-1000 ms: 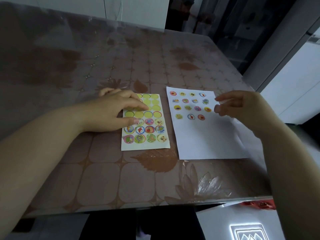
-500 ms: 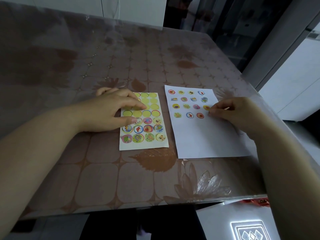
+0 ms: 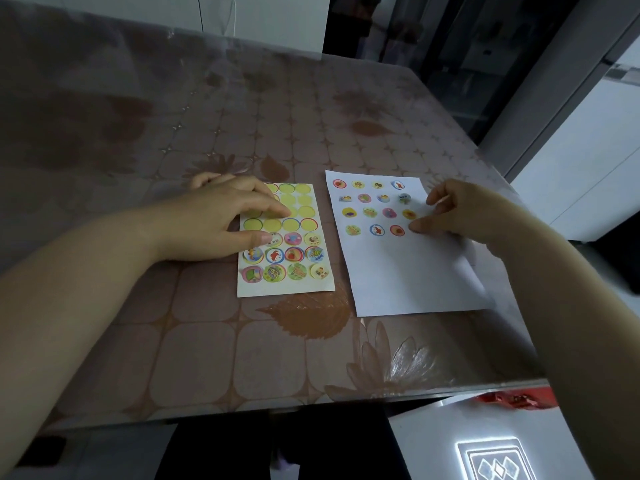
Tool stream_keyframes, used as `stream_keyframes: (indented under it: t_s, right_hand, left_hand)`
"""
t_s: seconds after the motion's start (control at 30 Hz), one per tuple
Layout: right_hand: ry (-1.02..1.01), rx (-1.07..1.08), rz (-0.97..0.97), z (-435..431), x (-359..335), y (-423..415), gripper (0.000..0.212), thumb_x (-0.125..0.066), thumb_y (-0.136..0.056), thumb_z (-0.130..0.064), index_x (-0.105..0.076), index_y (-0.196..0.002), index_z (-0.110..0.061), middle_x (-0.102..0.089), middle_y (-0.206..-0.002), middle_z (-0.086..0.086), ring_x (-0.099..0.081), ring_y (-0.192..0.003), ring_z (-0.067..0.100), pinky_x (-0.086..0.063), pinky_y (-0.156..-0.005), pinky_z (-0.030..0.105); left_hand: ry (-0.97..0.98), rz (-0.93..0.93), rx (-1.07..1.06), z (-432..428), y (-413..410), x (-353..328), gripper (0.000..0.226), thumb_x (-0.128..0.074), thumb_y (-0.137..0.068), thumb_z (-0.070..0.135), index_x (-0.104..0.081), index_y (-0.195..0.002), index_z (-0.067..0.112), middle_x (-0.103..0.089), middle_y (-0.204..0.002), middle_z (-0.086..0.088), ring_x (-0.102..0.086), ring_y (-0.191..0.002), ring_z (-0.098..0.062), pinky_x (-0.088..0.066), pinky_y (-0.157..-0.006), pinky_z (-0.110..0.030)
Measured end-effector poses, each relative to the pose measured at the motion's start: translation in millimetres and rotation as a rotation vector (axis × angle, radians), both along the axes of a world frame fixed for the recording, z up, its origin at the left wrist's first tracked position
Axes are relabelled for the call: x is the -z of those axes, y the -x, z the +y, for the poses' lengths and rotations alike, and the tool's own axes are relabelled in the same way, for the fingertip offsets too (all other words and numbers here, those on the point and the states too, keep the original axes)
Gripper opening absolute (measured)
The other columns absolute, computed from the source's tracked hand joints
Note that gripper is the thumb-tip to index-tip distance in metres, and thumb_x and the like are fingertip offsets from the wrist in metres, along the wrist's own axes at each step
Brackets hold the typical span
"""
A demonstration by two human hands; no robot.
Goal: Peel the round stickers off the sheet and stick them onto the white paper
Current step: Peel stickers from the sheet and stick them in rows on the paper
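The sticker sheet (image 3: 287, 282) lies flat left of centre; its upper rows are bare yellow circles and its lower rows hold several colourful round stickers (image 3: 294, 254). My left hand (image 3: 221, 223) rests on the sheet's left part, fingers stretched across the bare circles and thumb on a sticker row. To the right lies the white paper (image 3: 408, 275) with several stickers (image 3: 376, 230) stuck in rows near its top. My right hand (image 3: 460, 213) sits on the paper's right side, thumb tip pressing down at the end of the lowest sticker row. Whatever lies under the thumb is hidden.
The table (image 3: 207, 341) has a glossy brown cover with a leaf pattern; its near edge runs just below the papers. A white surface with a lit emblem (image 3: 495, 462) sits below the edge at the right. White cabinets (image 3: 588, 168) stand beyond the right side.
My right hand came down from above the paper, pinched together over it, then spread with the thumb pressing at the end of the lowest sticker row. The left hand stayed on the sheet.
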State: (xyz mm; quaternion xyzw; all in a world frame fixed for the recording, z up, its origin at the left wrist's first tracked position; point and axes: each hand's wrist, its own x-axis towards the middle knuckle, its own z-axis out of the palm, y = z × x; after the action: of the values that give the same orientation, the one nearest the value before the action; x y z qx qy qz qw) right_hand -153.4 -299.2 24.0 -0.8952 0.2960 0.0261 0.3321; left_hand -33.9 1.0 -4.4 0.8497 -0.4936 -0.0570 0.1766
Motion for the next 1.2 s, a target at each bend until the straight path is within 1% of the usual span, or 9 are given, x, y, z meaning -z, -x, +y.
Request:
stream_keyframes:
  t_s: [0.27,0.37,0.43,0.5,0.6,0.77,0.9,1.07,1.2]
  right_hand:
    - [-0.032,-0.032,0.064,-3,-5,-2,0.032,-0.082,-0.064,-0.023,-0.058,-0.084,-0.019,-0.057,-0.084,0.0,-0.05,-0.072,0.016,-0.046,-0.079,0.031]
    - [-0.019,-0.003,-0.017,-4,-7,-3,0.017,-0.073,-0.075,-0.023,-0.061,-0.085,-0.015,-0.058,-0.083,0.003,-0.049,-0.071,0.017,-0.045,-0.072,0.03]
    - [0.167,-0.028,-0.134,-3,-6,-7,0.005,-0.06,-0.087,-0.019,-0.063,-0.089,-0.017,-0.061,-0.089,0.004,-0.049,-0.069,0.016,-0.043,-0.067,0.023]
    - [0.364,-0.133,-0.196,2,-1,-12,0.027,-0.044,-0.093,-0.007,-0.066,-0.1,-0.022,-0.062,-0.099,0.004,-0.05,-0.071,0.015,-0.04,-0.066,0.016]
    - [0.485,-0.242,-0.174,7,9,-16,0.048,-0.034,-0.09,0.006,-0.066,-0.111,-0.023,-0.054,-0.125,0.006,-0.053,-0.099,0.023,-0.04,-0.08,0.026]
    - [0.524,-0.346,-0.128,6,14,-14,0.05,-0.038,-0.084,0.01,-0.063,-0.119,-0.017,-0.051,-0.13,0.01,-0.05,-0.114,0.029,-0.038,-0.099,0.036]
    - [0.502,-0.364,-0.102,4,15,-12,0.048,-0.04,-0.087,0.008,-0.059,-0.123,-0.018,-0.046,-0.135,0.006,-0.043,-0.122,0.025,-0.03,-0.104,0.028]
    - [0.426,-0.277,-0.17,-5,18,-6,0.053,-0.035,-0.088,0.011,-0.061,-0.121,-0.022,-0.057,-0.127,0.006,-0.053,-0.114,0.024,-0.042,-0.1,0.033]
    - [0.467,-0.302,-0.185,-4,20,-5,0.053,-0.036,-0.083,0.014,-0.066,-0.113,-0.018,-0.055,-0.131,0.005,-0.048,-0.122,0.023,-0.035,-0.107,0.034]
  left_hand:
    - [0.005,0.014,0.001,0,0,-1,0.056,-0.029,-0.059,0.072,-0.042,-0.111,0.057,-0.04,-0.123,0.024,-0.028,-0.124,0.002,-0.002,-0.103,-0.025]
    - [0.007,0.009,0.003,0,0,-1,0.057,-0.028,-0.06,0.072,-0.043,-0.112,0.056,-0.04,-0.123,0.025,-0.027,-0.124,0.002,-0.002,-0.104,-0.026]
    - [0.005,0.003,0.005,0,0,-1,0.06,-0.029,-0.061,0.072,-0.046,-0.115,0.053,-0.041,-0.124,0.023,-0.027,-0.125,0.001,-0.003,-0.105,-0.027]
    - [0.002,0.005,-0.002,0,0,-1,0.057,-0.036,-0.064,0.07,-0.047,-0.117,0.05,-0.041,-0.125,0.022,-0.028,-0.125,0.0,-0.003,-0.106,-0.028]
    - [0.008,0.006,-0.002,0,0,-1,0.057,-0.036,-0.065,0.069,-0.047,-0.117,0.05,-0.041,-0.125,0.022,-0.027,-0.125,0.001,-0.002,-0.106,-0.028]
    - [0.019,0.01,0.004,0,-1,-1,0.063,-0.029,-0.061,0.071,-0.048,-0.117,0.049,-0.041,-0.123,0.023,-0.027,-0.123,0.003,-0.002,-0.104,-0.025]
    - [0.018,0.004,0.007,0,-1,-1,0.061,-0.029,-0.061,0.072,-0.047,-0.116,0.051,-0.041,-0.122,0.025,-0.028,-0.123,0.003,-0.002,-0.106,-0.027]
    - [0.019,0.007,0.002,0,0,-1,0.063,-0.029,-0.061,0.072,-0.046,-0.118,0.05,-0.041,-0.125,0.023,-0.027,-0.126,0.001,-0.003,-0.109,-0.031]
    - [0.024,0.015,-0.005,1,0,-1,0.059,-0.034,-0.064,0.07,-0.047,-0.118,0.049,-0.041,-0.126,0.022,-0.027,-0.126,0.001,-0.002,-0.108,-0.029]
